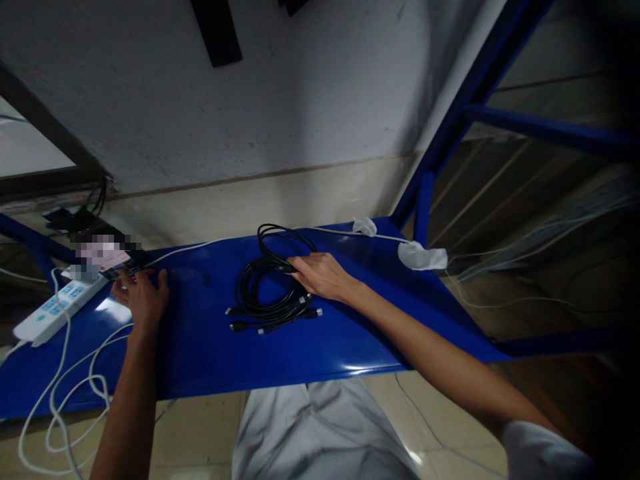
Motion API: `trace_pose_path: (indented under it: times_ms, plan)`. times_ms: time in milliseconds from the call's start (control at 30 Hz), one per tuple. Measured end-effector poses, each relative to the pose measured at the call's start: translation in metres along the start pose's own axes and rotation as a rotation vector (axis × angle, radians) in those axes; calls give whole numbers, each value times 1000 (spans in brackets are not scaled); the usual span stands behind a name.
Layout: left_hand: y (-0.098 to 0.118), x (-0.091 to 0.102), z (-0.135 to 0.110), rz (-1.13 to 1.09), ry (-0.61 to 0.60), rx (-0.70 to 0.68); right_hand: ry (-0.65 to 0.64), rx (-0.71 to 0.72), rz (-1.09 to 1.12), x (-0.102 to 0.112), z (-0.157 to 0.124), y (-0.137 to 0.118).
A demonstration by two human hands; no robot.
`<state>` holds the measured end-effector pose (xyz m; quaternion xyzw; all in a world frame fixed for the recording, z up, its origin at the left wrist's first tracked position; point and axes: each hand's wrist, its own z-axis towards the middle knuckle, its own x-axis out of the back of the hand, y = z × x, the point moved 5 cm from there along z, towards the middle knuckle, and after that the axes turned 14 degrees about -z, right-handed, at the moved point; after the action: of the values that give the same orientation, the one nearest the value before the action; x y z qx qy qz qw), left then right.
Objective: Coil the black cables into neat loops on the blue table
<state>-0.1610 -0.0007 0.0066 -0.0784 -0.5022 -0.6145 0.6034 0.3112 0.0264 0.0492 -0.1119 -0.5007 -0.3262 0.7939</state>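
Cable in a black coil [256, 293] lies near the middle of the blue worktop [210, 353], its plug ends [270, 325] fanned out along the near side and one loop standing out toward the wall [300, 100]. The right hand [324, 275] rests on the coil's right edge, palm down, with its fingertips [296, 265] on a strand where that loop joins the bundle. Whether its grip is pinched on the strand or merely laid over it cannot be told.

The left hand [143, 293] sits well apart, at the worktop's far left. Its grip is apart, fingers loosely spread, the tips touching a small dark flat object [120, 271] just beside a white power strip [53, 312]. Thin white cords [70, 393] loop from the strip over the front edge. At the back right corner a white wrapped lump [423, 256] lies by the blue frame post [423, 200].
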Motion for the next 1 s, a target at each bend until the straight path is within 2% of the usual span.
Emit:
trace_pose_path:
  times_ms: [167,300,467,633,733,900,1000]
  plan:
    - [11,2,-2,-24,-5,-23,62,79,-22,5,-1,-7]
    - [21,2,-4,-63,-62,-56,106,122,-68,9,-1,-10]
    - [20,-8,-2,-62,-123,-106,148,141,-77,10,-2,-11]
    - [19,-25,3,-101,-276,-174,169,138,-81,11,-3,-12]
    - [25,-26,1,-187,-340,-188,166,112,-52,11,-3,-13]
    - [44,-24,-13,-390,-513,-137,183,7,115,13,-2,-16]
    - [54,-26,-18,-417,-573,-177,174,-43,236,17,0,-18]
